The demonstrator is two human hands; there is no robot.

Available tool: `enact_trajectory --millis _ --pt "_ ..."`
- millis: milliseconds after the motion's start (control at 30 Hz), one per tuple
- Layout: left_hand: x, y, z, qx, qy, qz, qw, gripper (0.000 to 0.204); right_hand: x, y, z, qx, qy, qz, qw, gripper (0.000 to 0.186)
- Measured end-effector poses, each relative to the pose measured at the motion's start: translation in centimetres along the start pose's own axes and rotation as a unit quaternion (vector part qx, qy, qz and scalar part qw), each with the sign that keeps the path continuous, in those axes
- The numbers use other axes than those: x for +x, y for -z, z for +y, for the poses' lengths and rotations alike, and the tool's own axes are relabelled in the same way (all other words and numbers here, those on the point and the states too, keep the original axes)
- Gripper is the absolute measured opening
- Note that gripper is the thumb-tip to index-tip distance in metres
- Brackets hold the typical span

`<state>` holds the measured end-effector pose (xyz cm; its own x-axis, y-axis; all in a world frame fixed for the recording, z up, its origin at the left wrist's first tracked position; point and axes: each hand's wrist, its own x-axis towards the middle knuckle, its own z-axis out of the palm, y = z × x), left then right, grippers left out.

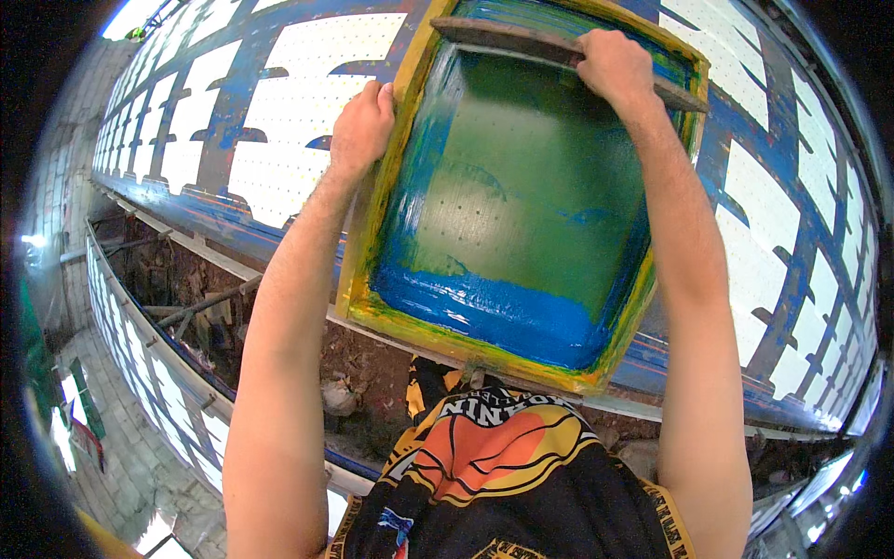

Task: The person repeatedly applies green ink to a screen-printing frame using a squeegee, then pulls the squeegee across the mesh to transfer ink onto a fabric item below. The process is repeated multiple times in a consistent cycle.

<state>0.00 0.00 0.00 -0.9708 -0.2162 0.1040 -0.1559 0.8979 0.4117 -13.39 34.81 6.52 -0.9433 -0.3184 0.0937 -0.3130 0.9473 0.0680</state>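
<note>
A screen-printing frame (pixel 361 265) with yellow, paint-smeared wooden sides lies in front of me on the long table. Its mesh (pixel 540 177) looks green, and a thick band of wet blue ink (pixel 484 312) lies along the near end. My left hand (pixel 363 130) is closed around the frame's left side, toward the far end. Across the far end of the mesh rests a squeegee (pixel 507 35) with a dark wooden bar, slightly tilted down to the right. My right hand (pixel 616 67) grips this bar right of its middle, hiding part of it.
White perforated fabric pieces (pixel 321 70) are laid in rows on the blue-stained table (pixel 223 116), on both sides of the frame. Another long table (pixel 140 340) with white pieces runs at the left. Between the tables are wooden supports and rubble (pixel 340 396).
</note>
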Motion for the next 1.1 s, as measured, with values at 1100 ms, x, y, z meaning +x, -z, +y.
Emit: enact_trajectory --millis 1100 --pt "-0.7 -1.4 -1.0 -0.055 -0.027 0.021 0.998 0.057 -37.0 4.5 -18.4 0.086 -0.041 -0.117 0.989 0.045"
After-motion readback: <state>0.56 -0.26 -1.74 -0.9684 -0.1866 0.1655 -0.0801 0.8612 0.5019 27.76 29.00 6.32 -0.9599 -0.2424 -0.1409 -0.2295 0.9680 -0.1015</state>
